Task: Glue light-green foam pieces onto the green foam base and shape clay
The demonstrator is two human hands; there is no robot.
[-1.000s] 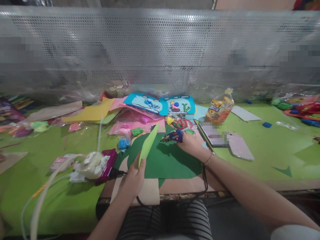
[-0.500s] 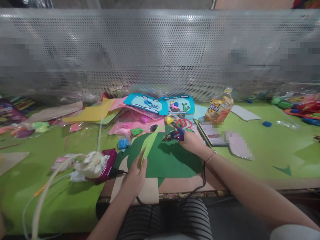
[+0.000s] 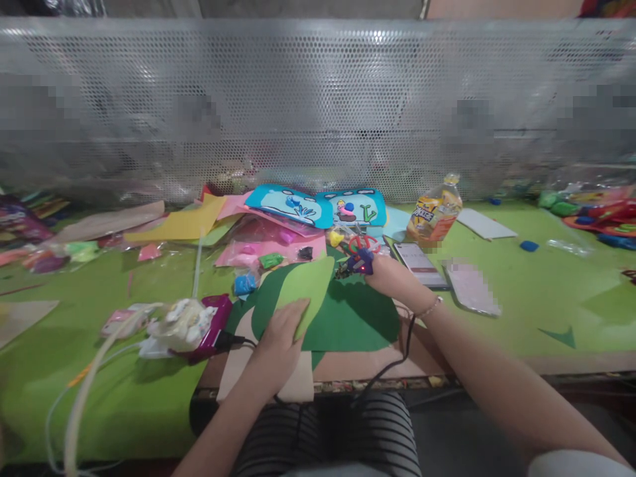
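My left hand point(image 3: 281, 331) has its fingers over the lower end of a light green leaf-shaped paper point(image 3: 311, 281), holding it against a larger dark green paper shape point(image 3: 355, 324). How the thumb grips the paper is partly hidden. My right hand point(image 3: 390, 275) is closed around a small blue glue gun point(image 3: 358, 263) with a red light. Its nozzle points left, close to the upper right edge of the light green leaf. A black cord point(image 3: 407, 344) hangs below my right wrist. Red-handled scissors point(image 3: 365, 244) lie just behind the glue gun.
Behind the papers lie blue decorated pieces point(image 3: 291, 205) and wrapped clay lumps point(image 3: 244, 283). A bottle point(image 3: 434, 211), a phone point(image 3: 422, 265) and a pinkish case point(image 3: 472, 288) are at right. At left sits a purple pack point(image 3: 216, 318) beside cables. A perforated metal screen point(image 3: 318, 99) stands behind.
The light green leaf was held up on edge; my left hand has lowered it toward the dark green paper, its face now turned up. My right hand moved slightly right with the glue gun.
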